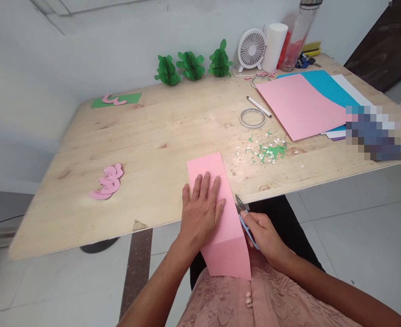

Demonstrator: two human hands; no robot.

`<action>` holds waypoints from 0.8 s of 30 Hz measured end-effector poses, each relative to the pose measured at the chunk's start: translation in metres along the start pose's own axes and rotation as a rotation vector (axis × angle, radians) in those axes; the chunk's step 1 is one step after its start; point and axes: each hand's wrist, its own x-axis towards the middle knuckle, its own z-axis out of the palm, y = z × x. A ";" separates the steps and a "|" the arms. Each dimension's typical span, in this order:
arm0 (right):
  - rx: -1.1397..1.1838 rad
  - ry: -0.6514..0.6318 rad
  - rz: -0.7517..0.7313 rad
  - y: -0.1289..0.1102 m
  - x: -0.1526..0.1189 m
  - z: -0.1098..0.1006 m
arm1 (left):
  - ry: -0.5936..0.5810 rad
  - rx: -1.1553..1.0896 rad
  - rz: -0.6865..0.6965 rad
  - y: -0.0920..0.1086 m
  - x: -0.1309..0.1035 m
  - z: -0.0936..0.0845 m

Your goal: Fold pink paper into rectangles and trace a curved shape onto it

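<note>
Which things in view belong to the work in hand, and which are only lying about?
Work in hand:
pink paper strip, under the left hand
blue-handled scissors, in the right hand

Apparently just lying about:
fan
clear bottle
white pen
green and white scraps

Dusty-pink top (217,302) (swirl-patterned, small pale buttons (248,300) in front), black legwear (291,223).

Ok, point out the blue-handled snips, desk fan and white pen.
Blue-handled snips (248,230), head view: on the handle.
Desk fan (252,50), head view: on the hub.
White pen (259,106), head view: on the barrel.
</note>
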 end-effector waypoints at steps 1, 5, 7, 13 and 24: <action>0.001 0.002 -0.007 -0.001 0.001 0.001 | 0.001 0.000 -0.001 0.000 0.000 0.000; 0.042 0.014 -0.009 -0.002 0.003 0.005 | -0.004 0.009 -0.003 0.000 0.000 0.000; 0.054 0.036 -0.014 -0.001 0.004 0.006 | -0.008 0.016 0.002 0.000 0.000 0.000; 0.015 0.085 -0.043 0.001 0.005 0.007 | -0.017 0.037 0.019 0.000 -0.001 0.000; -0.013 0.128 -0.097 0.002 0.011 0.009 | -0.016 0.101 0.042 -0.001 -0.001 -0.001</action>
